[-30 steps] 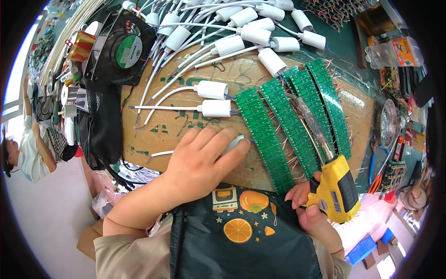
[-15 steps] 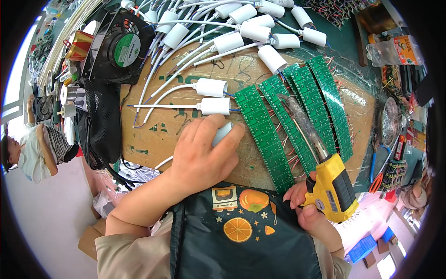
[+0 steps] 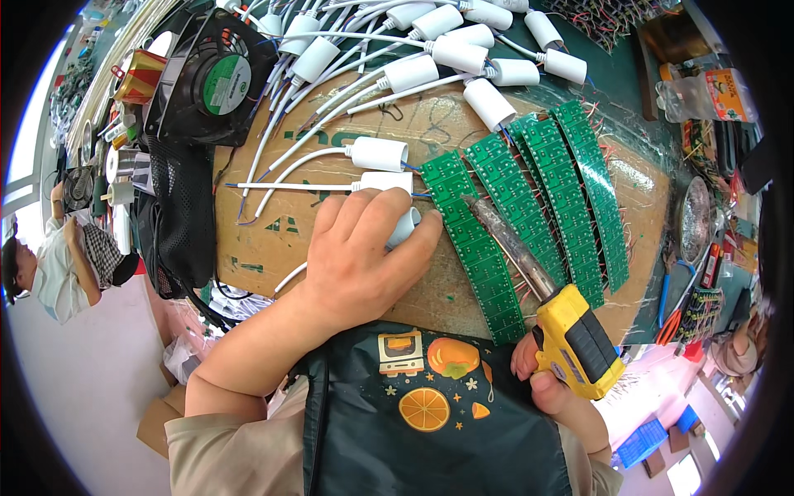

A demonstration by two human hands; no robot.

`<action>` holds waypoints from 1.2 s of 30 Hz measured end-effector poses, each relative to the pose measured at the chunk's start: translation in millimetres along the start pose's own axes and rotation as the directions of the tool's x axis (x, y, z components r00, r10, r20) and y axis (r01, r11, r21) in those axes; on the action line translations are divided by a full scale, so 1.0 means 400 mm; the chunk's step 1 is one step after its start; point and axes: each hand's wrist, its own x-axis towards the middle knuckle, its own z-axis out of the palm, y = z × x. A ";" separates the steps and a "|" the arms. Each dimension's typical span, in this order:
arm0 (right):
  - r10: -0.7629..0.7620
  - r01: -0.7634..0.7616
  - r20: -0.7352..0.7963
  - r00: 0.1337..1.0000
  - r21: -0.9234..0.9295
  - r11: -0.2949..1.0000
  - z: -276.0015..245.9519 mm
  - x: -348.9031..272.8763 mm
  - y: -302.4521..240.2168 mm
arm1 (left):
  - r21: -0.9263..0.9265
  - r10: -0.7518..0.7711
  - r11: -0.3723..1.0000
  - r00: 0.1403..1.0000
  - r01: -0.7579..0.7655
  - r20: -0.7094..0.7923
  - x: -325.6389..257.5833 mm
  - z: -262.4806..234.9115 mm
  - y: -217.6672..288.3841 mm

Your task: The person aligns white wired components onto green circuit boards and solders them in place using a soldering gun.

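My left hand lies palm down on the cardboard sheet, fingers closed over a white cylindrical plug with a white cable. The plug's end touches the nearest green circuit strip. My right hand grips the yellow and black soldering gun at the table's near edge. Its long metal tip points up and left across that strip, toward the plug. Three more green circuit strips lie fanned out to the right.
Several white plugs with cables spread across the back. A black fan and black mesh sit left. Tools and clutter line the right edge. Another person sits far left. My dark apron covers my lap.
My left hand has slid up and right with the white plug, bringing it against the nearest green strip. The soldering gun has stayed almost still.
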 end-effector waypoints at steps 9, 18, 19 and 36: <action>0.028 -0.024 0.023 0.999 -0.142 0.990 -0.007 0.005 -0.002 | -0.007 -0.016 1.000 1.000 0.016 -0.016 -0.006 0.019 -0.006; 0.046 -0.044 0.002 0.999 -0.216 0.975 -0.010 0.000 0.001 | -0.064 0.002 0.998 0.998 -0.006 -0.059 -0.012 0.031 -0.015; 0.060 -0.059 -0.005 0.998 -0.236 0.970 -0.013 -0.003 0.000 | -0.045 0.003 0.999 0.999 -0.005 -0.038 -0.009 0.028 -0.012; 0.076 -0.085 -0.057 0.996 -0.194 0.977 -0.003 0.003 -0.008 | -0.054 -0.082 0.995 0.996 0.081 -0.030 0.006 0.022 0.001</action>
